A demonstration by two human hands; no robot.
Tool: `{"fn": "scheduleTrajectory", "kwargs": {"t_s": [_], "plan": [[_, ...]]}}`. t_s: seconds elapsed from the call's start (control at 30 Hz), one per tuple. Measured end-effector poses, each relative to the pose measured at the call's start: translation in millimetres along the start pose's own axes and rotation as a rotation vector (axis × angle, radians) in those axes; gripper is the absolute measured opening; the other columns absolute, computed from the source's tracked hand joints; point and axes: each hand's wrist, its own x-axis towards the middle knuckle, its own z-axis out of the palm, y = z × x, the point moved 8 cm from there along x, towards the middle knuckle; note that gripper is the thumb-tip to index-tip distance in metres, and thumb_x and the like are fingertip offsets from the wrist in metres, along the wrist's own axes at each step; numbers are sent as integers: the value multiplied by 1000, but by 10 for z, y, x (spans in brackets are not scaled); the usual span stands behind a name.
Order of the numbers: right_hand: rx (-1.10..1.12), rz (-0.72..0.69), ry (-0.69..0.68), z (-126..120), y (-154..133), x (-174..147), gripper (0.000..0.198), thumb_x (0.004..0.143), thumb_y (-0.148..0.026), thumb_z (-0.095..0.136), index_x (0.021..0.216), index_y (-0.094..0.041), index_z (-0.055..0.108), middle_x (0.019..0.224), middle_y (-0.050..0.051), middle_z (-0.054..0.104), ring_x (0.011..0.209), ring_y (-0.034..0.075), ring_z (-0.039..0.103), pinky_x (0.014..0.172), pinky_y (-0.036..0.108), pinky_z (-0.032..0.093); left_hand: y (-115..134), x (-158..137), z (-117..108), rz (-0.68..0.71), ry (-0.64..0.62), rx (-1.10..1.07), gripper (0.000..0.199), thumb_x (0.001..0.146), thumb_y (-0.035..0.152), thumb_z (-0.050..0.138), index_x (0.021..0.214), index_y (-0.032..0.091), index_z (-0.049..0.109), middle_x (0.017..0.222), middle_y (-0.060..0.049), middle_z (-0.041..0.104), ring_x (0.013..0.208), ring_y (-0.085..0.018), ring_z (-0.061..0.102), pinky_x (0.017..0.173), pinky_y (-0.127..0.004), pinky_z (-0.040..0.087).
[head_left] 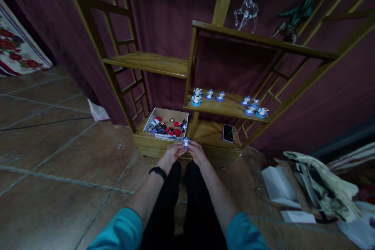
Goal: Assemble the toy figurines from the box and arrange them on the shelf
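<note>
Left hand (173,150) and right hand (197,152) fingertips pinch figurine (186,143), roughly upright: 2 o'clock from left, 10 o'clock from right; equally near.

Purple-and-white figurine (186,143), teal sleeves (120,229)

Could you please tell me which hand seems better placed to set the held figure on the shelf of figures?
Probably the right hand: both it and the left hand hold the figure, but the shelf extends to the right, while the left hand is nearer the box.
</note>
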Motion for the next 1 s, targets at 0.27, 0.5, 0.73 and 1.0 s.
{"fn": "scheduleTrajectory", "kwargs": {"t_s": [0.27,0.5,0.73,1.0], "plan": [[-104,-84,18,-22,0,61,31,58,-27,66,87,-17,66,86,5,69,76,17,63,67,29,50,17,27,-4,15,19,-28,16,69,0,61,80,10,59,69,-6,65,58,-12,64,62,-25,54],[-386,-297,78,-51,-85,62,38,62,-24,62,100,-22,61,91,2,67,84,17,61,77,30,48,95,-5,-32,157,58,9,19,66,-3,61,79,11,62,68,-5,66,60,-12,63,62,-25,53],[-717,-466,161,-42,-218,-37,26,65,-21,59,91,-23,62,97,2,59,74,14,60,74,28,48,140,-39,-14,270,48,39,23,57,0,68,76,10,62,63,-4,65,56,-12,61,59,-25,50],[-771,-472,162,-48,-210,-42,20,68,-23,57,87,-20,61,89,2,60,72,14,61,70,26,50,120,-41,-5,304,52,102,20,51,5,73,69,9,64,60,-5,65,53,-13,60,56,-25,48]]}}
